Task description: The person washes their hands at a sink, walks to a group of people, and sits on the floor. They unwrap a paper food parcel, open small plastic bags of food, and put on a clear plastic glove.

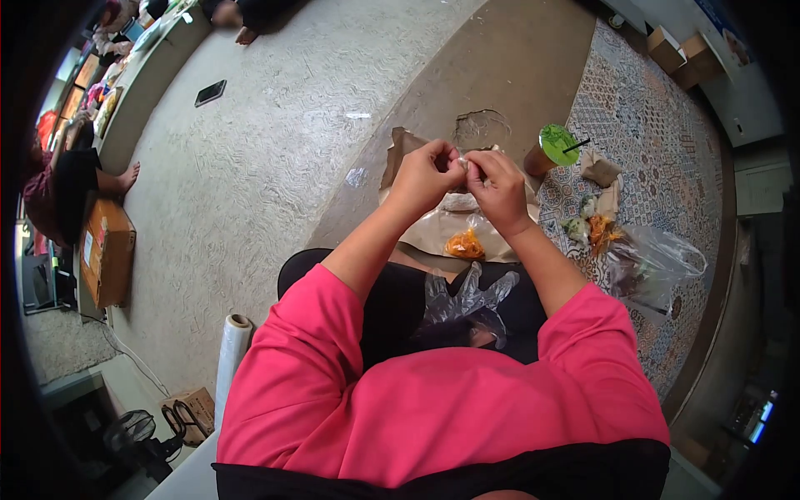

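Observation:
My left hand (429, 177) and my right hand (500, 185) meet over brown paper (433, 227) on the floor. The fingertips of both pinch something small and pale, too small to name. Just below them, a clear bag of orange food (465, 243) rests on the paper. A clear plastic glove (471, 300) lies across my lap. To the right of my right hand stands a cup with a green top (552, 150) and a black straw.
Right of the cup lie crumpled paper (600, 169), food scraps (598, 229) and a clear plastic bag (654, 267). A phone (211, 92) lies on the floor at upper left. A plastic film roll (233, 354) stands at lower left. Other people sit at upper left, beside a cardboard box (108, 250).

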Demonstrator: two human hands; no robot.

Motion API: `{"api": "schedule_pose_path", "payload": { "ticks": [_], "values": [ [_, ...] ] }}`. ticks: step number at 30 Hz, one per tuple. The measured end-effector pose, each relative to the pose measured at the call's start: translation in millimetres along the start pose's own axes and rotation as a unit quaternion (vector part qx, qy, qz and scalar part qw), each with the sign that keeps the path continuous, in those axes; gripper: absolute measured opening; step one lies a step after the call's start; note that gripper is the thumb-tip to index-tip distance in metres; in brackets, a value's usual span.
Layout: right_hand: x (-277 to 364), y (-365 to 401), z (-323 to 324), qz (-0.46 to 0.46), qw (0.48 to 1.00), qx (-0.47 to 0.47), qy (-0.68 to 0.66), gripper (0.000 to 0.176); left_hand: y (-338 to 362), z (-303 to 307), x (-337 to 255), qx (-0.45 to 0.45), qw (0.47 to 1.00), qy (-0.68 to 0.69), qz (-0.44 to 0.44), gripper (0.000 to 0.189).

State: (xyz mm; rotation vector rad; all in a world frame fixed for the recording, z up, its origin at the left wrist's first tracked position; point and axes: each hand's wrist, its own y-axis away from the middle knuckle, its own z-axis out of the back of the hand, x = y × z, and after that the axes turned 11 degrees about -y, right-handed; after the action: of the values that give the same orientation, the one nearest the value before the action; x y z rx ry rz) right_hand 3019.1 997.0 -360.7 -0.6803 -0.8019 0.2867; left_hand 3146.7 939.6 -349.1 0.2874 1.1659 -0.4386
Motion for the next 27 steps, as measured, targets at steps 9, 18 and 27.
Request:
{"api": "schedule_pose_path", "payload": {
  "ticks": [9,18,27],
  "values": [
    [15,17,18,-0.126,0.985,0.06,-0.097,0.017,13,-7,-1,0.057,0.994,-0.095,0.01,0.02],
    [5,50,16,0.055,0.98,0.179,0.062,0.014,32,-21,7,0.164,0.973,-0.117,0.109,0.019],
    [12,56,11,0.053,0.989,0.073,0.12,0.013,30,-36,29,0.167,0.981,0.035,0.09,0.016]
  ]
}}
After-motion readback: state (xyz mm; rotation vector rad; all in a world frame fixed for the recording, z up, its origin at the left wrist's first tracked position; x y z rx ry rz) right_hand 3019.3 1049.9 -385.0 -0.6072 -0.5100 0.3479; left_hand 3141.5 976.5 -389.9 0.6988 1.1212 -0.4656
